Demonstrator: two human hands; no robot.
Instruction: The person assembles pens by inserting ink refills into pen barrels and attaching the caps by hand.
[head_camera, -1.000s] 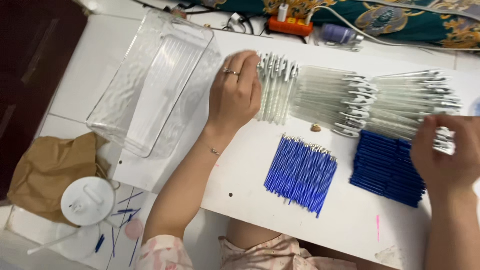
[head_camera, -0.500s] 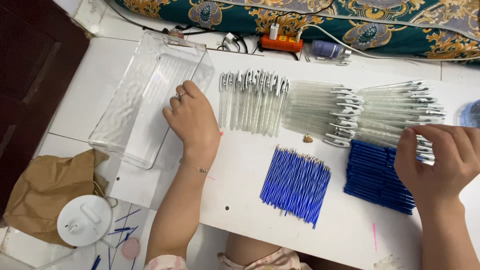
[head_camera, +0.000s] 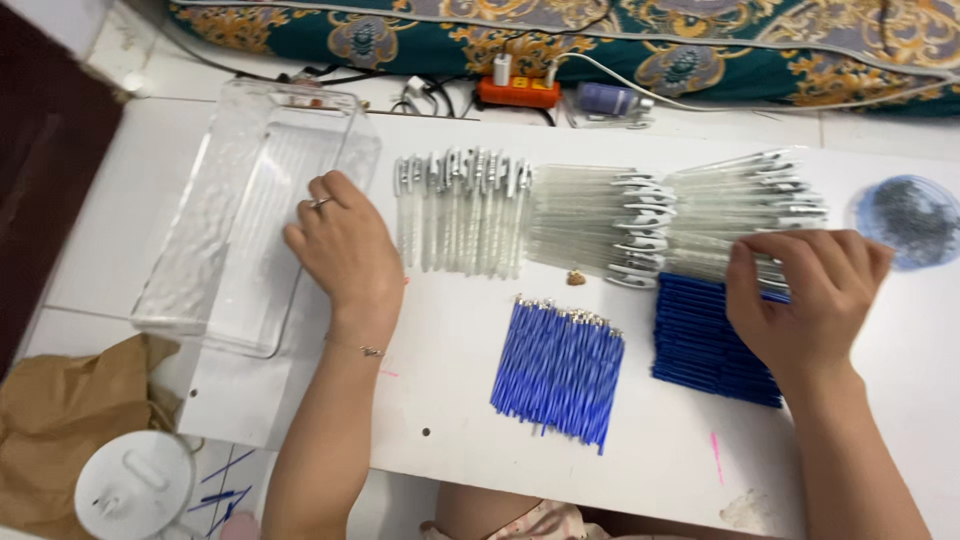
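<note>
My left hand (head_camera: 345, 250) rests palm down at the right rim of a clear plastic tray (head_camera: 215, 240), fingers curled, a ring on one finger; whether it holds anything cannot be made out. A row of clear pen barrels (head_camera: 462, 210) lies just to its right. My right hand (head_camera: 805, 295) reaches over the heap of clear pen barrels with clips (head_camera: 700, 215) and the stack of dark blue refills (head_camera: 705, 340), fingertips on the barrels. A second bunch of blue refills (head_camera: 560, 368) lies in the middle of the white table (head_camera: 470, 420).
A round dish of small grey parts (head_camera: 908, 220) sits at the far right. An orange power strip (head_camera: 518, 92) and cables lie at the back edge. A brown paper bag (head_camera: 60, 420) and a white round lid (head_camera: 135, 487) are on the floor at left.
My left hand moved left from the row of clear barrels to the tray's rim. My right hand stayed on the barrel heap at right.
</note>
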